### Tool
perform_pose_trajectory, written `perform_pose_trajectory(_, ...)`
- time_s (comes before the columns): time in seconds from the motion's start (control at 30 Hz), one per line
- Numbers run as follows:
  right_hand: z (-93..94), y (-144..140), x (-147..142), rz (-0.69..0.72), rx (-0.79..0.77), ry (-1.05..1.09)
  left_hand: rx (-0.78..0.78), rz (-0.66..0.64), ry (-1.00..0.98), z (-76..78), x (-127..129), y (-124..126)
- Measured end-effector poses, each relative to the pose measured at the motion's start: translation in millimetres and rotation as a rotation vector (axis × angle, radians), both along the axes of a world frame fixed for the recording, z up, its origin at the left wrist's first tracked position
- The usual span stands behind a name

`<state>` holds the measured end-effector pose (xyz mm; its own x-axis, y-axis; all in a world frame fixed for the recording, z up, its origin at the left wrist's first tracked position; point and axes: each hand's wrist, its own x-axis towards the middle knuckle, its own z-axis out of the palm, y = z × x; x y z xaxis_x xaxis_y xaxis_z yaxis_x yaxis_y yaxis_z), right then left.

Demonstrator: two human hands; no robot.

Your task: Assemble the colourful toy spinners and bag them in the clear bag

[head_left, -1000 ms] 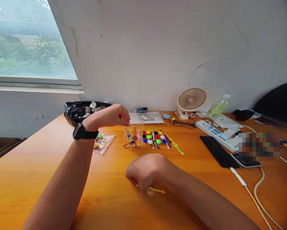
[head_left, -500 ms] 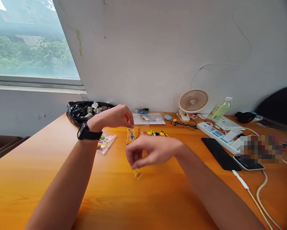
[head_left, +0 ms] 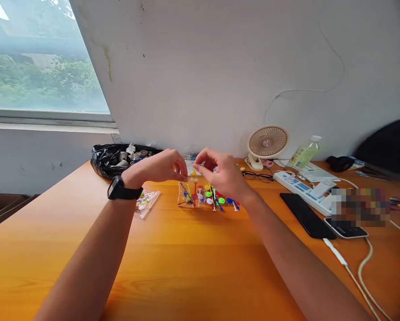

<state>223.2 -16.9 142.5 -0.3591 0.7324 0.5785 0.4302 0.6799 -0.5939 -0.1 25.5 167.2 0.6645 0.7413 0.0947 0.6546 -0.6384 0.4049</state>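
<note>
My left hand (head_left: pixel 165 166), with a black watch on its wrist, pinches the upper edge of a clear plastic bag (head_left: pixel 181 198). Thin coloured sticks show through the bag's side. Just right of it, my right hand (head_left: pixel 222 171) pinches a small yellow plastic piece (head_left: pixel 193 174) above the bag's opening. Below and beyond my right hand lie several small plastic parts in green, white, red and blue, such as a green disc (head_left: pixel 222 200). Some of these parts are hidden behind my fingers.
A second clear bag (head_left: pixel 148 203) of small parts lies left, near a black plastic bag (head_left: pixel 103 161). A fan (head_left: pixel 267 141), glasses (head_left: pixel 258 176), bottle (head_left: pixel 306 154), power strip (head_left: pixel 303 187), black phone (head_left: pixel 305 216) and white cables (head_left: pixel 365 261) occupy the right side.
My right hand has moved up and away from me, carrying the yellow piece from the near tabletop to the bag. My left hand stays almost in place.
</note>
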Motion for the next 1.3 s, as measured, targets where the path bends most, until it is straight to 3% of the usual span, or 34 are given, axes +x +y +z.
perform_pose_trajectory(0.23,-13.9,3,-7,-0.113,-0.02,-0.231,0.004,-0.008,0.011,0.9,0,-2)
perform_pose_trajectory(0.47,-8.9,5,3,-0.119,0.026,-0.422,-0.003,-0.031,-0.013,0.2,1,-1)
perform_pose_trajectory(0.67,-0.4,4,8,-0.177,0.025,-0.306,-0.005,-0.052,-0.02,0.3,2,-1)
perform_pose_trajectory(0.87,0.1,1,3,-0.142,-0.042,-0.327,0.015,-0.103,-0.03,-1.1,5,0)
perform_pose_trajectory(1.13,-4.9,-3,4,-0.037,-0.165,-0.58,0.013,-0.166,-0.046,-2.8,7,-1)
perform_pose_trajectory(1.3,2.9,-7,10,0.027,-0.217,-0.636,0.007,-0.159,-0.035,-3.9,8,1)
